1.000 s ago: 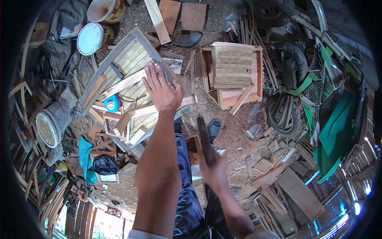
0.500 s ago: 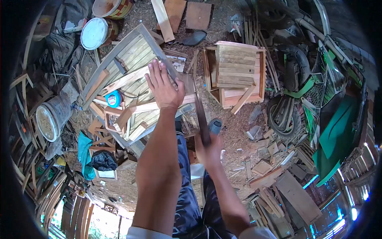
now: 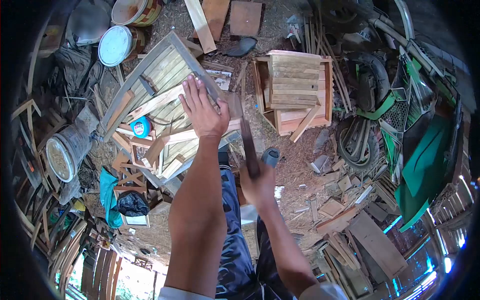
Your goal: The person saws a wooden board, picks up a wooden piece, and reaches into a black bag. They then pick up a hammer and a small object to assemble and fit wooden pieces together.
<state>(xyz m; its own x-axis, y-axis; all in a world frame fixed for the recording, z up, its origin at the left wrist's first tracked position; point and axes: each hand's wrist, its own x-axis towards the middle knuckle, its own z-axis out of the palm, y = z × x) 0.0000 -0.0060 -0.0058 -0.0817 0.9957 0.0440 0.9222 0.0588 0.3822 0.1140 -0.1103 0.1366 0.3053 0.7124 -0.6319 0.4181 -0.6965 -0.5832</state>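
My left hand lies flat with fingers spread over a pale wood strip on the slatted worktable. In my right hand is the handle end of a long, dark, narrow tool, partly blurred; it looks like a saw. Its far part reaches up beside the table's right edge, close to the end of a light board. A round blue container sits among wood pieces left of my left hand.
A slatted wooden box stands right of the table. Buckets are at the upper left. Wood scraps lie at the lower right. Motorcycle parts and a green panel line the right side.
My right hand and the dark tool have shifted slightly up and left. My left hand stays spread on the wood. The whole view has shifted slightly.
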